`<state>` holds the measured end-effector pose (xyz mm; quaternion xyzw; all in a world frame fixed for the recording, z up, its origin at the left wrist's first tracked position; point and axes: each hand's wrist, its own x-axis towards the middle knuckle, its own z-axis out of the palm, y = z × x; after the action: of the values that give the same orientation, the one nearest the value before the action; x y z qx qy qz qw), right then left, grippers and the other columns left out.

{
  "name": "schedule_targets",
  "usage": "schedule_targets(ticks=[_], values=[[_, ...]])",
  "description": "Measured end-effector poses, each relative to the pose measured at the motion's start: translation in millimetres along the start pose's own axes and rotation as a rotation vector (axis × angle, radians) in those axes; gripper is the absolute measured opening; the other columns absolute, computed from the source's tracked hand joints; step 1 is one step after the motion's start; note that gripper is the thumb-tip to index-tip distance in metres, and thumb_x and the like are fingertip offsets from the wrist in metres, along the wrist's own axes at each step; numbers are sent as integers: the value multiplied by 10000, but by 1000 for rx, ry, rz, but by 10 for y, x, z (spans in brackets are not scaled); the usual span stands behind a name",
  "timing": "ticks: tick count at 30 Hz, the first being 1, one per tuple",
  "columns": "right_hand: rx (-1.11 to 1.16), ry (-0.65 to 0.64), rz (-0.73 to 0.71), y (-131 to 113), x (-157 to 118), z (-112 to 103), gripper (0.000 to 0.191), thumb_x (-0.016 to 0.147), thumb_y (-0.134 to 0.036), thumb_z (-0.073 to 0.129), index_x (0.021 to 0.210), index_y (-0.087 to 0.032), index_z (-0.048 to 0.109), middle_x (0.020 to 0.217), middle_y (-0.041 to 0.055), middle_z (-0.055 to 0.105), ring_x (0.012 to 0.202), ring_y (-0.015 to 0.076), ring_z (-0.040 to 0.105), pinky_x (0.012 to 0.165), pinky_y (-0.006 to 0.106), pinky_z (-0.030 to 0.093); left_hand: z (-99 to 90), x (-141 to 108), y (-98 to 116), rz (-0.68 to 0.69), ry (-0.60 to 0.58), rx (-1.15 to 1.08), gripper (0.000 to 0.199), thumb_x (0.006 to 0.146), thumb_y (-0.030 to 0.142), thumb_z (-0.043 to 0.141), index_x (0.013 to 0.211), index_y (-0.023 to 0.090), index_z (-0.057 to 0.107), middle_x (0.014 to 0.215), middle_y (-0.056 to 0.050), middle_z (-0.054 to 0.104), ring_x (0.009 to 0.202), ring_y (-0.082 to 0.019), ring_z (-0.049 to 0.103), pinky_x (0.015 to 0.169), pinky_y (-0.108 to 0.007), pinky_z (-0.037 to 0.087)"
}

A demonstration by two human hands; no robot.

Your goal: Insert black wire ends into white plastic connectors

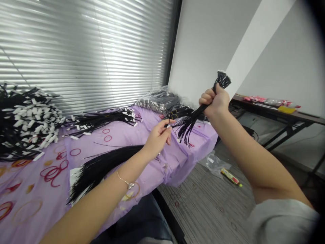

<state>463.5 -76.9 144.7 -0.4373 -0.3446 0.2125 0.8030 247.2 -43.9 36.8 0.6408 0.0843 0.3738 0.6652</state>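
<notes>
we hold a black cord bundle (196, 115) aloft

our right hand (215, 101) closes in a fist around it, loose ends hanging over the purple cloth (179, 164). with our left hand (158, 137) we pinch a small white piece (168, 125) just beside those ends.

**Purple cover, black strands all over it**

On my feed a creased purple cover (177, 161) carries everything, and I take the big pile (38, 125) of black, white-ended strands as my mark. Just right of the pile lies a smaller bunch (106, 117). Nearer my camera, right of the pile, I see a long black sheaf (109, 161). Red bands (52, 173) lie in front of the pile; a clear bag (157, 100) sits well right of it.
</notes>
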Motion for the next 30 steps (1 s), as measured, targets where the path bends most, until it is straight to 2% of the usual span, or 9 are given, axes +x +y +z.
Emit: schedule_targets(ticks=[4,7,9,13,16,18,23,26,30], values=[[80,15,8,11,-28,89,544,862,-520,477,551,-221,145,442,-85,142,393,76,85,367,257,111,-98,-47,193,37,122,-140,72,855,162,464,910,193,499,452,104,319,408,-65,332,452,-177,346],[119,68,-18,-71,-135,152,495,870,-478,480,566,-215,190,429,-98,132,386,64,64,361,229,76,-205,-142,283,52,99,-110,40,873,180,449,880,191,487,472,101,305,411,-62,311,444,-177,319],[98,-13,-3,-93,-337,239,399,816,-502,550,616,-230,335,431,-107,176,375,59,93,364,220,66,-270,-239,332,39,52,-8,85,901,243,447,916,186,508,493,93,317,419,-64,321,444,-185,319],[-151,-603,139,-49,-898,478,424,665,-487,721,968,-243,552,474,-123,249,374,41,157,371,210,109,-378,-498,483,-4,45,135,194,921,368,446,871,188,500,562,68,383,451,-70,384,448,-201,340],[-405,-959,143,-35,-1245,673,400,622,-368,778,949,-192,631,501,-96,331,416,47,278,395,219,207,-463,-717,655,-36,116,189,288,919,410,441,737,186,434,598,49,421,474,-71,403,453,-202,339],[-531,-1068,84,-45,-1421,807,295,635,-331,772,868,-190,658,534,-72,395,465,58,346,430,220,274,-523,-858,776,-13,165,248,312,903,424,468,703,186,433,574,49,392,464,-72,359,429,-197,294],[-572,-895,-57,-25,-1712,1090,161,763,-344,663,731,-193,614,557,-42,472,499,82,422,462,233,354,-654,-1139,1022,79,203,385,252,909,389,470,775,194,557,535,51,333,454,-84,270,419,-216,224],[-612,-781,-138,21,-1780,1189,150,809,-349,609,776,-202,610,532,-43,466,468,87,411,446,242,346,-704,-1231,1111,105,193,455,221,932,355,432,900,217,601,546,47,364,471,-92,313,452,-220,263],[-681,-711,-272,66,-1824,1270,179,790,-328,625,677,-197,579,605,-9,527,548,114,466,494,259,382,-754,-1268,1172,139,198,669,209,929,279,425,831,197,592,639,19,501,583,-109,446,550,-226,341]])
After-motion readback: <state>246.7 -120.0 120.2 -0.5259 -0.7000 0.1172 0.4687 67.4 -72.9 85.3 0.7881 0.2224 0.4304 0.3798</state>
